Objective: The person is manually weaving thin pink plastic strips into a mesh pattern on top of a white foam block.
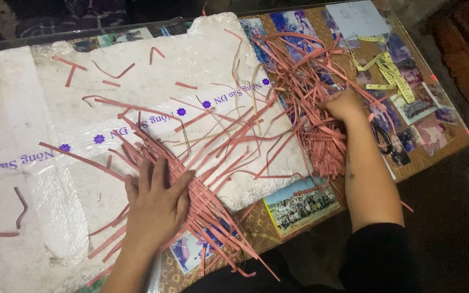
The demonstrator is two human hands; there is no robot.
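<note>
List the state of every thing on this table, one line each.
Left hand: flat, pressing on the woven strips.
Right hand: closed in the loose strip pile.
Woven strips: partly interlaced, ends splayed.
Loose strip pile: tangled heap.
Foam board: lying flat, plastic-wrapped.
Measuring tape: unrolled, crumpled.
Scissors: lying on the table.

Bare hands (158,203) and forearms — a black sleeve on the right arm
</note>
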